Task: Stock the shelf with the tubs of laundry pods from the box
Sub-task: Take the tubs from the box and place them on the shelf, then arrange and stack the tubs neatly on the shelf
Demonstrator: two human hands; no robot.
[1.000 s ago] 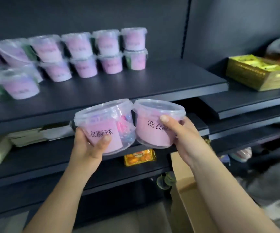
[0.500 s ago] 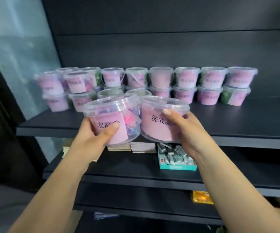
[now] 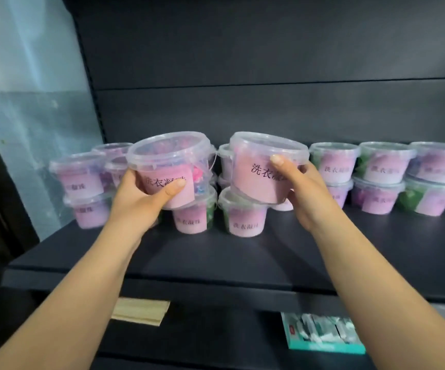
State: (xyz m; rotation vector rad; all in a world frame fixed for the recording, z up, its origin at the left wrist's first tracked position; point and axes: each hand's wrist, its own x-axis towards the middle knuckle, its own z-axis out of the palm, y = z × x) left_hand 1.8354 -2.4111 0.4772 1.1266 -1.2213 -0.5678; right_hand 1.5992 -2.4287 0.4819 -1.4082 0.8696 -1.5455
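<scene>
My left hand (image 3: pixel 138 201) grips a clear tub of laundry pods with a pink label (image 3: pixel 168 166), held over a single front-row tub (image 3: pixel 192 217). In my right hand (image 3: pixel 304 193) is a second pink-labelled tub (image 3: pixel 258 169), tilted and hovering just above another front-row tub (image 3: pixel 245 217). Both held tubs are over the dark shelf (image 3: pixel 242 260). Behind them, several more tubs stand stacked two high along the shelf's back, such as those on the right (image 3: pixel 381 180). The box is out of view.
A dark back panel (image 3: pixel 242 76) closes off the shelf behind the tubs. To the left is a translucent plastic sheet (image 3: pixel 29 102). The lower shelf holds a stack of pale wooden sticks (image 3: pixel 141 312) and a teal box of small packets (image 3: pixel 323 332).
Both hands have carried the tubs up and forward, from in front of the shelf edge to over the front-row tubs. The two held tubs have moved apart. The view shifted closer to the shelf.
</scene>
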